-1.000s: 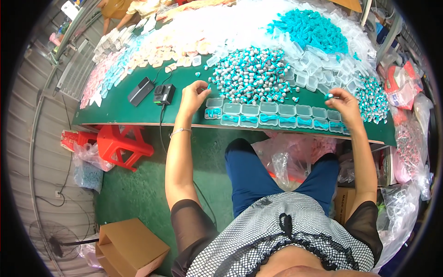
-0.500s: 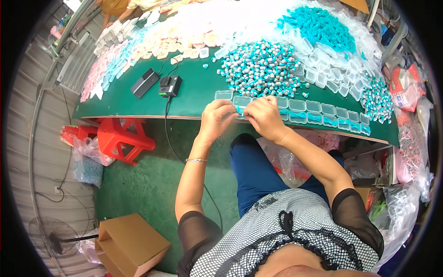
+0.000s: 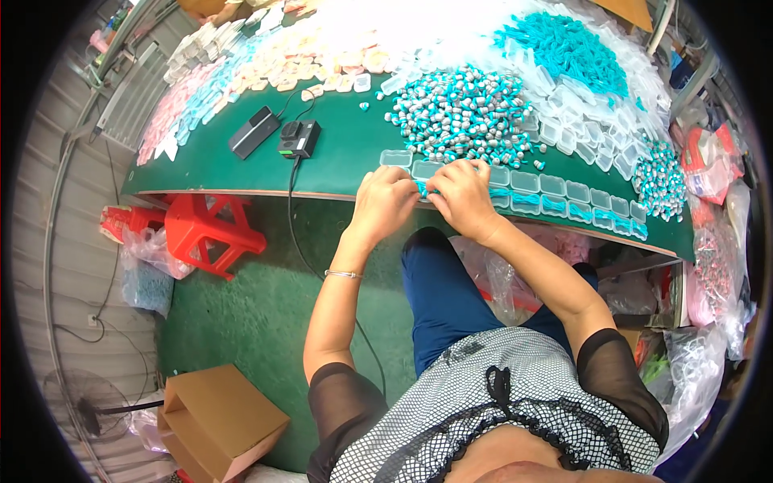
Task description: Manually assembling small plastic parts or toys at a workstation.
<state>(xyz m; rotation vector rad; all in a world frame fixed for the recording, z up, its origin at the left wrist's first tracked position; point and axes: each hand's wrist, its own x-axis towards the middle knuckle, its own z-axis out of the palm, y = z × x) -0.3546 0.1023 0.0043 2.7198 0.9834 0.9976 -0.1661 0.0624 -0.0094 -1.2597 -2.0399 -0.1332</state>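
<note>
My left hand (image 3: 385,203) and my right hand (image 3: 464,196) meet at the table's near edge, fingers closed in a pinch. Between them shows a small bundle of teal cord (image 3: 421,189), partly covered by the fingertips. It lies over the row of small clear plastic boxes (image 3: 526,181), which stand open with hinged lids along the edge. To the right of my right hand, several of these boxes hold teal cord bundles (image 3: 554,206). An open clear box (image 3: 396,158) lies just beyond my left hand. The box beneath my fingers is mostly hidden.
Beyond my hands lies a heap of grey-and-teal earplugs (image 3: 463,113), with a teal pile (image 3: 568,52) and loose clear boxes (image 3: 592,133) behind. Two black devices (image 3: 299,138) with a cable sit to the left. A red stool (image 3: 213,233) and a cardboard box (image 3: 221,414) stand on the floor.
The view has shifted slightly. Both hands stay together at the same box, and slightly more of the teal cord shows between the fingers.
</note>
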